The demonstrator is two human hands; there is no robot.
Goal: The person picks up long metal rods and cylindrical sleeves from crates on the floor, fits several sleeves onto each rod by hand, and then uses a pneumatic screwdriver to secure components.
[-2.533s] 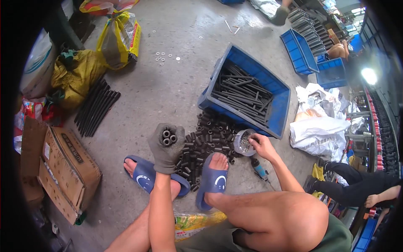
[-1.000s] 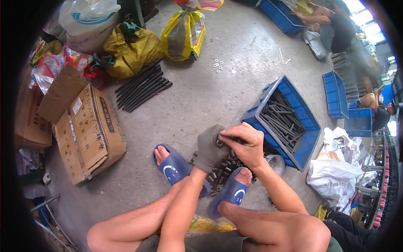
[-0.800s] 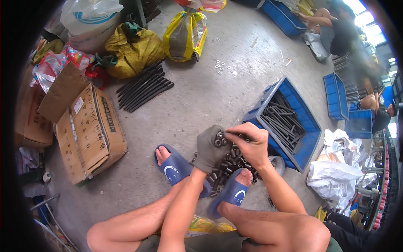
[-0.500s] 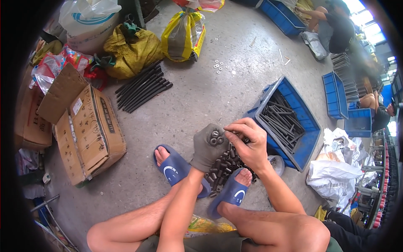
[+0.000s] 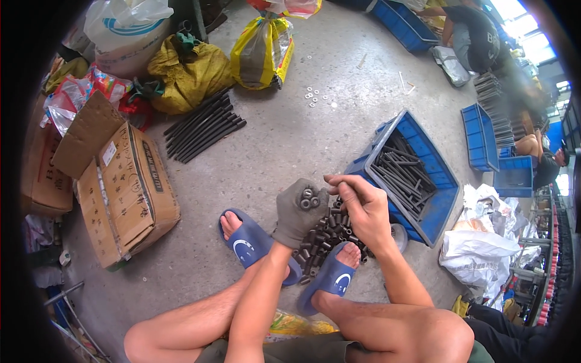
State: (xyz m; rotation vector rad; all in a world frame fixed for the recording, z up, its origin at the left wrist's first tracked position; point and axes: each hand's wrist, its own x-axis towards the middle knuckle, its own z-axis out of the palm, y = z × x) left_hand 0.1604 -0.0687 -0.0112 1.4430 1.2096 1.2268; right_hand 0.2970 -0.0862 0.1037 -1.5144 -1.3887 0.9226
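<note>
My left hand (image 5: 295,218), in a grey glove, is curled around several short dark metal tubes (image 5: 309,199), whose round ends face up. Close beside it is my bare right hand (image 5: 367,209), thumb and fingers bent together near the gloved fingertips. Whatever may be between those fingers is too small or hidden to make out. Below both hands a pile of short black tubes (image 5: 321,245) lies on the floor between my blue sandals (image 5: 251,242). To the right of my right hand, a blue crate (image 5: 445,209) holds many long dark rods (image 5: 404,175).
A pale tub (image 5: 399,237) stands against the crate. At left are a cardboard box (image 5: 130,187), a bundle of black rods (image 5: 203,130) and a yellow sack (image 5: 187,72). White washers (image 5: 312,97) lie on the floor. White plastic sacks (image 5: 481,242) sit at right; a person (image 5: 475,39) works far right.
My right hand has shifted slightly, its fingers lifting a little away from the tubes in my left hand. The left hand still holds the tubes. The whole view has moved slightly.
</note>
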